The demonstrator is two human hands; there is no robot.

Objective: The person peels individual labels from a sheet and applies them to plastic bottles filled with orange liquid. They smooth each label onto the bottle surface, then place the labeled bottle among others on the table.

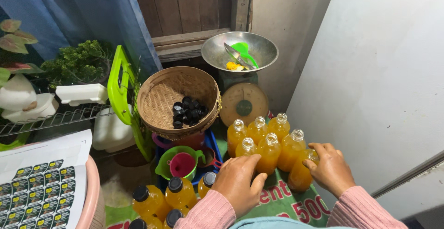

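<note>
Several clear plastic bottles of orange juice without caps (267,139) stand grouped on a green printed mat (282,200). My right hand (329,168) grips the nearest uncapped bottle (302,173) at the group's right edge. My left hand (238,181) rests with its fingers on the front bottle (248,146) of the group. Both arms wear pink sleeves. To the left stand capped juice bottles with black lids (164,199).
A woven basket (162,97) holds several black caps (187,111). Behind it a kitchen scale (243,103) carries a metal bowl (266,48). A green funnel holding a pink one (181,163), a sheet of labels (39,189), plants and a white wall surround the spot.
</note>
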